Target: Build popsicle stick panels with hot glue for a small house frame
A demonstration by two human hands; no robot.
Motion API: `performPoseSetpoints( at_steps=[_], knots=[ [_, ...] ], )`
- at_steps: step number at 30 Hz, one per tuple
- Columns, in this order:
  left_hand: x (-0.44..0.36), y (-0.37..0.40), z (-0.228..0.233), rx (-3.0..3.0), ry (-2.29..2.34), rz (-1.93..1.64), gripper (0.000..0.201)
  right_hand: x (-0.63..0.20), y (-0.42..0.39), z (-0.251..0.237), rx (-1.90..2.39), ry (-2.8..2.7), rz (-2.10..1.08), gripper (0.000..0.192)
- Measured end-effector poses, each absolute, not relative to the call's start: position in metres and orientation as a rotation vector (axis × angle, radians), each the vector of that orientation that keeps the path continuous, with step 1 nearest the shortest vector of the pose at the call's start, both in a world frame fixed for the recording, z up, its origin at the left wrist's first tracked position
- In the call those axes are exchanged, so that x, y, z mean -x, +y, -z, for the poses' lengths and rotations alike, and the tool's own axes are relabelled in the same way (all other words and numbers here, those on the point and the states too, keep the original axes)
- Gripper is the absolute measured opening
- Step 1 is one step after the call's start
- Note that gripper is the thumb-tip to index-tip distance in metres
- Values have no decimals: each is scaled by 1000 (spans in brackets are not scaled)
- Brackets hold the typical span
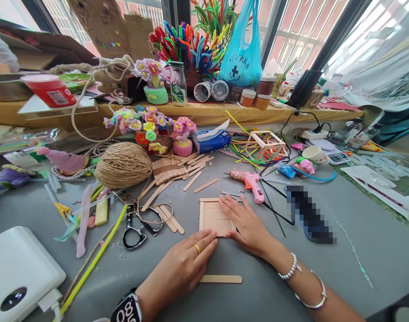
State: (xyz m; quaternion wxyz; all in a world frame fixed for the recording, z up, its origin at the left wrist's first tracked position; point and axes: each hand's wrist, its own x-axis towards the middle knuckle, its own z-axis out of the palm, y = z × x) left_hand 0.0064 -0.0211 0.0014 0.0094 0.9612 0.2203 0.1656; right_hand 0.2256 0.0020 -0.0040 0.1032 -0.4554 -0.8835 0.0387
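A square panel of craft sticks (209,219) lies flat on the grey table, with stick strips along its edges. My left hand (189,255), wearing a ring, reaches its stretched fingertips to the panel's near left corner; the thumb is hidden. Across the panel's right side lie the extended fingers of my right hand (246,223), with the thumb at the near edge. Neither hand grips anything that I can see. One loose craft stick (221,279) rests just below, its left end behind my left hand. Small scissors (237,194) lie just beyond my right fingers.
A pink glue gun (251,183) with a black cord lies beyond my right hand. Black-handled scissors (135,230), a twine ball (124,165) and scattered craft sticks (167,172) are left. A pixelated dark object (308,214) lies right; a white power bank (19,273) sits near left.
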Motion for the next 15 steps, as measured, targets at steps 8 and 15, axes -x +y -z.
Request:
performPoseSetpoints(
  at_steps=[8,15],
  knots=[
    [-8,-22,-1,-2993,694,-545,35,-227,1,4,1337,-2582,-60,70],
    [-9,-20,-2,-2985,705,-562,34,-227,1,5,1358,-2584,-50,61]
  ],
)
